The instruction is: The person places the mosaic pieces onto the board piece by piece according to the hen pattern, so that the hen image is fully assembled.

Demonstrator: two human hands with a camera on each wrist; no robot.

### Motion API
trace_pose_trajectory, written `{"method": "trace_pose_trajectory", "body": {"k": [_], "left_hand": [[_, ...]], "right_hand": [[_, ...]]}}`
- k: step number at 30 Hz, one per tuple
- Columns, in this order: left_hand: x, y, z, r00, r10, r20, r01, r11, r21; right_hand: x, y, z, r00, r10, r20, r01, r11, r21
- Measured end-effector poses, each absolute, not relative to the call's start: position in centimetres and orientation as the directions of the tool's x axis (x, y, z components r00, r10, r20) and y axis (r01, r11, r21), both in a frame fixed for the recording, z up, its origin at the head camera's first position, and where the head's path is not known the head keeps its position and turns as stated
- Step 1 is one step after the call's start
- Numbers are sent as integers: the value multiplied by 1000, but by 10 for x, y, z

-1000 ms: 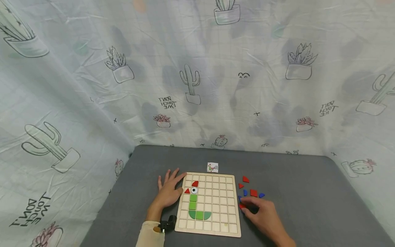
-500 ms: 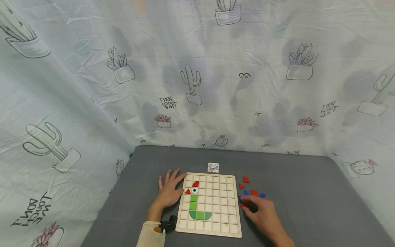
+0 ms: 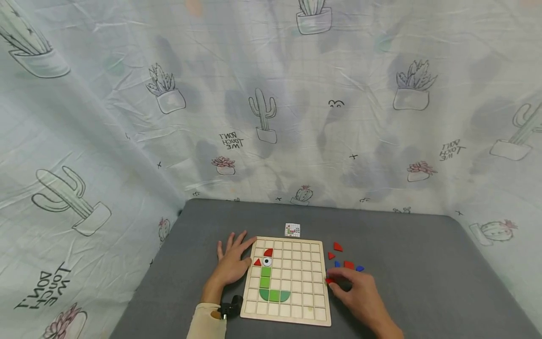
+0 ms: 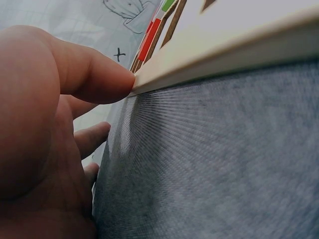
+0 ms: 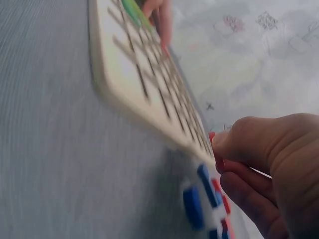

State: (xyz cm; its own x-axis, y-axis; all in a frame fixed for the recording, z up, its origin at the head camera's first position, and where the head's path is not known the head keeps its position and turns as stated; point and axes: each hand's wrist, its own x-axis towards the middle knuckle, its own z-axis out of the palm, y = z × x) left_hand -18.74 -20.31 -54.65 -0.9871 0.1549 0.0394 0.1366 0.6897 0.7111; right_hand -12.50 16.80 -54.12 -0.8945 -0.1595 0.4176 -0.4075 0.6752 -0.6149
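Note:
My right hand (image 3: 360, 294) pinches a small red wooden piece (image 5: 218, 153) between thumb and fingertips, just at the right edge of the gridded wooden board (image 3: 298, 273). Fingers hide most of that piece's shape. Spread out on the left, my left hand (image 3: 230, 267) has its thumb (image 4: 107, 82) against the board's side and its index fingertip at the far left corner. On the board sit a red quarter circle (image 3: 268, 253), a red triangle (image 3: 257, 262), an eye tile (image 3: 267, 261), green squares (image 3: 265, 271) and dark green rounded pieces (image 3: 285, 295).
Right of the board lie loose pieces: a red quarter circle (image 3: 337, 246), a red triangle (image 3: 331, 255), a red square (image 3: 348, 264) and several blue ones (image 3: 360, 269). A small printed card (image 3: 292, 230) lies behind the board on the grey table (image 3: 402, 254). A patterned curtain (image 3: 296, 141) surrounds it.
The red piece by my right fingertips has shifted left to the board's edge, the right hand moving slightly left with it. My left hand stays in place.

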Motion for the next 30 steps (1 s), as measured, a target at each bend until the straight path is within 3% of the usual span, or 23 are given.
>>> {"method": "trace_pose_trajectory", "body": {"k": [12, 19, 30], "left_hand": [[-187, -203, -547, -987, 155, 50, 145, 691, 709], [-187, -203, -546, -986, 160, 47, 146, 695, 704], [-188, -204, -548, -986, 159, 51, 150, 706, 692]], "right_hand": [[-132, 122, -538, -828, -336, 449, -561, 476, -677], [-138, 89, -540, -828, -397, 397, -552, 449, -702], [-144, 59, -547, -769, -469, 434, -621, 390, -680]]}}
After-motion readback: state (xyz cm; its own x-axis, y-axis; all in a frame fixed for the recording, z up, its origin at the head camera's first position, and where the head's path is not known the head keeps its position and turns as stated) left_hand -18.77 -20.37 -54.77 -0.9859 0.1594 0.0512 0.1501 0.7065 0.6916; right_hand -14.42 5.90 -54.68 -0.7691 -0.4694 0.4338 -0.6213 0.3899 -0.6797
